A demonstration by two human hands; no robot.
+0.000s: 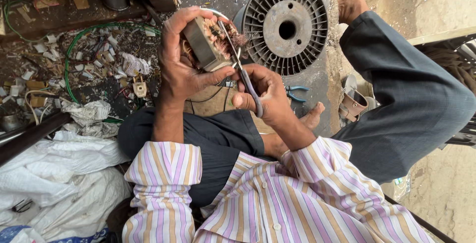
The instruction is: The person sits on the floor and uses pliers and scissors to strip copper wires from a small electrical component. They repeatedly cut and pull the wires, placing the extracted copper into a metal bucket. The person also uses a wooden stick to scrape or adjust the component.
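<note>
Head view, left hand grips stator, right hand scissors

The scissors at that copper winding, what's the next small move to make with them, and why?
Probably close the scissors in a short snip. The right hand has their tip at the frayed copper wires on the motor core, which the left hand grips and tilts toward the blades. Whether a strand already sits between the blades is too fine to tell, so nudging the tip in first may be needed.

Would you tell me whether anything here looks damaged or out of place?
Yes. The motor stator in the left hand has frayed, tangled copper windings, where the right hand holds scissors. Paper and wire scraps litter the floor at left.
</note>
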